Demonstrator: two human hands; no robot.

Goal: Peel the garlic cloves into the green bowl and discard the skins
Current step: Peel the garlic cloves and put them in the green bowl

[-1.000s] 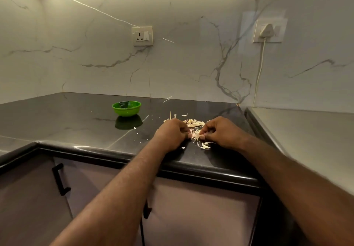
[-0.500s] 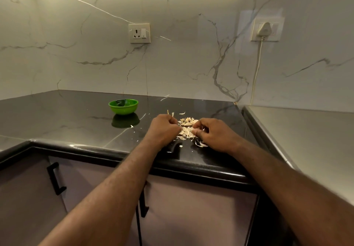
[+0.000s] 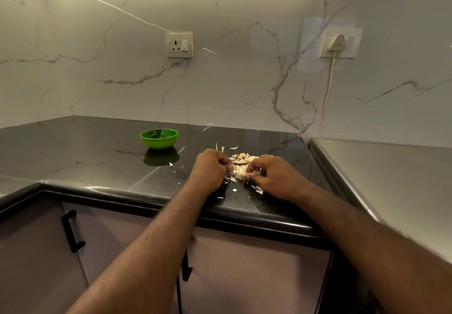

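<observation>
A small green bowl (image 3: pixel 159 138) stands on the black counter (image 3: pixel 73 152), left of my hands. A heap of pale garlic cloves and papery skins (image 3: pixel 242 158) lies between and just beyond my hands. My left hand (image 3: pixel 210 170) and my right hand (image 3: pixel 274 178) rest on the counter with curled fingers, their fingertips meeting on a garlic clove (image 3: pixel 241 170) that both pinch. Loose skin flakes (image 3: pixel 258 189) lie scattered under and around the hands. What the bowl holds is hard to make out.
The counter's rounded front edge (image 3: pixel 244 212) runs just under my wrists. A raised steel surface (image 3: pixel 391 179) adjoins on the right. Two wall sockets (image 3: pixel 179 45) sit on the marble backsplash, one with a plug and cord (image 3: pixel 329 86). Cabinet doors with black handles (image 3: pixel 71 231) lie below.
Both hands stayed at the garlic heap, working at a clove with small finger movements. The head camera shifted slightly, so the scene sits a little differently in the frame.
</observation>
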